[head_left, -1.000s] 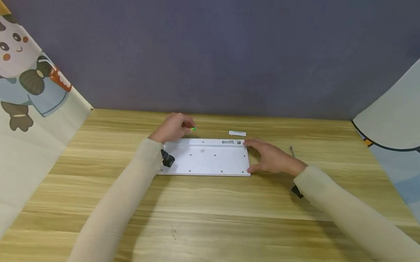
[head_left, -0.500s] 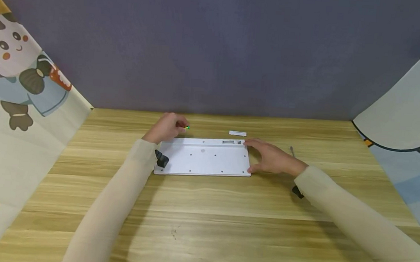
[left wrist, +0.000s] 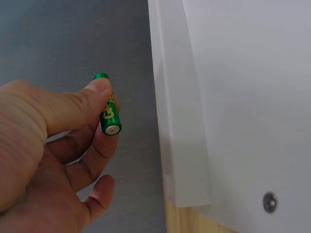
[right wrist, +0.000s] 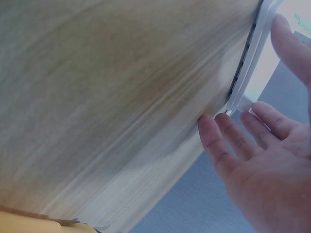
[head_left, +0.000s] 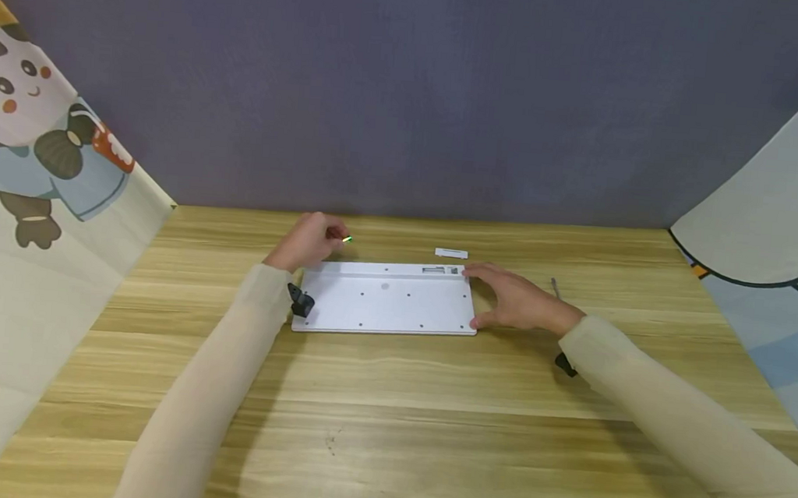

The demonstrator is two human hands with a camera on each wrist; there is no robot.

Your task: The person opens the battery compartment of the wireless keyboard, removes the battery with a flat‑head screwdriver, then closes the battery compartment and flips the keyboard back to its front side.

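Note:
A white keyboard (head_left: 387, 307) lies face down on the wooden table, dark screws dotting its underside. Near its far right corner is an uncovered battery compartment (head_left: 434, 270). Beyond the keyboard's far left edge, my left hand (head_left: 308, 242) pinches a small green battery (left wrist: 110, 114) between thumb and fingers; gold lettering shows on it. My right hand (head_left: 518, 299) spans the keyboard's right end, touching it near both corners with spread, loosely bent fingers. In the right wrist view, the thumb (right wrist: 289, 43) rests at the keyboard's edge. A small white battery cover (head_left: 451, 253) lies behind the compartment.
A thin grey rod (head_left: 555, 288) lies behind the right wrist, partly hidden. The wooden table (head_left: 384, 435) extends in front of the keyboard. A dark grey panel (head_left: 411, 94) rises at the far edge, with cartoon-printed sheets on both sides.
My left hand has moved left with the battery, away from the compartment, and slowed. More of the keyboard's left end now shows. The right hand has stayed in place.

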